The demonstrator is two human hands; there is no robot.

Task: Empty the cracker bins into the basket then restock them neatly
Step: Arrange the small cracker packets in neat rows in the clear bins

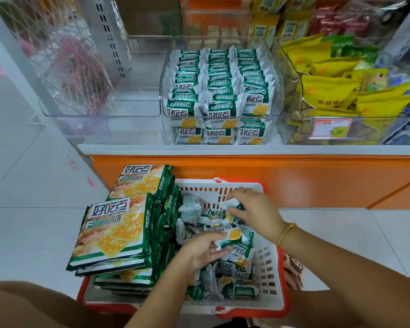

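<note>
While both hands reach into the white plastic basket with the red rim (268, 278), small green-and-white foil cracker packets (239, 273) lie heaped loose under them.

The packets look light, crinkly and slick, with brittle crackers inside, so I judge a gentle hold across the flat faces safer than a squeeze. The left hand (202, 253) has its thumb and curled fingers round one packet just past its fingertips. The right hand (253, 209), farther out, pinches another by its crimped end. Left of the left hand stand large flat green-and-yellow cracker bags (114, 233). Beyond both hands, the clear plastic bin (279, 95) already holds neat rows.
</note>
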